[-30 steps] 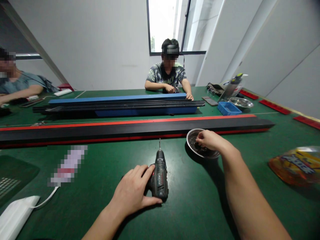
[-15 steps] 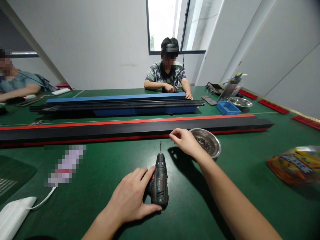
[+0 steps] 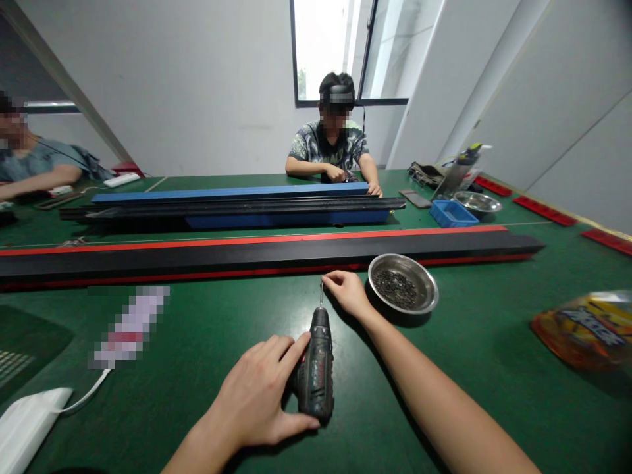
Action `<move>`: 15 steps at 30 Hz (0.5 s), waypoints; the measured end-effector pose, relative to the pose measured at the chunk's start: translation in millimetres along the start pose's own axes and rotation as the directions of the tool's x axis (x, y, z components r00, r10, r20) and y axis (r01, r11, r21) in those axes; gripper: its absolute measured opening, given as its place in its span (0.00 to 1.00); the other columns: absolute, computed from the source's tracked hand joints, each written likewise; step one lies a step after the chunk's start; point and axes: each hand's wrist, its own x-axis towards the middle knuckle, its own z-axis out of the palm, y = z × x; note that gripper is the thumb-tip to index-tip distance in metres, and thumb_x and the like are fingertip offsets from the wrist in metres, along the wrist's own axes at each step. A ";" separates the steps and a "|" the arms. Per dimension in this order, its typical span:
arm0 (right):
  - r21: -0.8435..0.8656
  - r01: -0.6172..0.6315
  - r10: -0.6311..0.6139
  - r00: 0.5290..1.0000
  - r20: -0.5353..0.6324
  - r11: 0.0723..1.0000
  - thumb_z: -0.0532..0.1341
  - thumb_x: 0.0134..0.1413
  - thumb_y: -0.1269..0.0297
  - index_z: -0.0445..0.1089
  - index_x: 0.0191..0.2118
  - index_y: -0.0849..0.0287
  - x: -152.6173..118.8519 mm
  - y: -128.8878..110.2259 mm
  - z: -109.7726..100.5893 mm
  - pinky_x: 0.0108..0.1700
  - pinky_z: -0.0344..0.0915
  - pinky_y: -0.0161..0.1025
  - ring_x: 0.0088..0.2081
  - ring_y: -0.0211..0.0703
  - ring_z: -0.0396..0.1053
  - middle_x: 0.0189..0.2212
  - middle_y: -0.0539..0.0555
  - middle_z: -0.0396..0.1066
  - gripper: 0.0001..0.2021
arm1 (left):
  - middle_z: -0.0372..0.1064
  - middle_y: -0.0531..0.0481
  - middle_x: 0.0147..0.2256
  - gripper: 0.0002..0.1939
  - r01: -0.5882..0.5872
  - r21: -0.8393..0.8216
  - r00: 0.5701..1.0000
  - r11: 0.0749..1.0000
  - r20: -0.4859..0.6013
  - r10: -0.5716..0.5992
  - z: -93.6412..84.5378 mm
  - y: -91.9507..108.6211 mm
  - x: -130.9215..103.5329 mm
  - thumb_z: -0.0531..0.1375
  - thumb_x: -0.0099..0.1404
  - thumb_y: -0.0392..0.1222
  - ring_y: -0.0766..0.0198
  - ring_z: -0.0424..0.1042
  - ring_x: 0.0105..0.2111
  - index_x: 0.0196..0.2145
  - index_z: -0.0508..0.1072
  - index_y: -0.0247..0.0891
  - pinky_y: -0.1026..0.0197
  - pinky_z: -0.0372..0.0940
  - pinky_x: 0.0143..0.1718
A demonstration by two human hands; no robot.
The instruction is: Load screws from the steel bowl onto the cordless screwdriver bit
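A dark power drill [image 3: 316,375] lies on the green table with its bit pointing away from me. My left hand [image 3: 261,388] is wrapped round the drill from its left side. At the tip of the bit [image 3: 321,295], the fingers of my right hand [image 3: 348,289] are pinched together; whatever they hold is too small to make out. Just right of that hand stands a steel bowl [image 3: 427,296] with many small dark screws [image 3: 395,288] in it. Beyond both hands a long black bar with red edges [image 3: 276,255] stretches across the table.
Blue and black bars [image 3: 232,207] lie farther back, before a seated person [image 3: 330,145]. Another person [image 3: 44,161] sits at the left. A blue tray [image 3: 451,213] and second steel bowl [image 3: 476,202] stand back right; an orange packet [image 3: 587,329] lies right.
My right hand has moved left and slightly nearer, from beside the bowl to the drill bit's tip. The bowl is now uncovered. My left hand stays on the drill.
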 end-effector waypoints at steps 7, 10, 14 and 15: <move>-0.026 0.016 -0.016 1.000 0.018 1.000 0.63 0.64 0.59 0.82 0.37 0.59 0.7 0.2 -0.7 0.44 0.69 0.40 0.40 0.51 0.80 0.36 0.56 0.83 0.12 | 0.69 0.40 0.55 0.57 0.001 0.001 1.000 1.000 0.012 -0.001 -0.5 -1.0 1.3 0.72 0.52 0.69 0.44 0.71 0.50 0.70 0.54 0.43 0.42 0.68 0.54; -0.029 0.017 -0.016 1.000 0.025 0.999 0.60 0.67 0.57 0.82 0.34 0.59 0.7 1.0 -2.2 0.40 0.68 0.39 0.36 0.50 0.79 0.33 0.56 0.82 0.16 | 0.69 0.40 0.55 0.57 0.001 0.002 1.000 1.000 0.011 -0.001 0.0 -0.7 1.4 0.72 0.52 0.69 0.44 0.71 0.51 0.70 0.55 0.43 0.42 0.68 0.54; -0.041 0.010 -0.010 1.000 0.018 0.999 0.58 0.67 0.53 0.82 0.34 0.60 -0.4 -0.1 -4.3 0.37 0.67 0.38 0.35 0.49 0.78 0.32 0.56 0.81 0.19 | 0.69 0.40 0.55 0.56 -0.001 0.004 1.000 1.000 0.004 0.001 -0.1 0.3 1.0 0.72 0.52 0.69 0.45 0.71 0.51 0.69 0.56 0.43 0.43 0.68 0.53; -0.041 0.007 -0.006 1.000 0.010 0.999 0.58 0.67 0.53 0.82 0.34 0.60 -0.9 -0.4 -4.5 0.37 0.67 0.37 0.34 0.48 0.78 0.31 0.56 0.81 0.20 | 0.69 0.40 0.55 0.56 -0.001 0.004 1.000 1.000 0.002 0.001 -0.2 0.5 0.8 0.72 0.52 0.69 0.45 0.71 0.51 0.69 0.56 0.43 0.43 0.68 0.53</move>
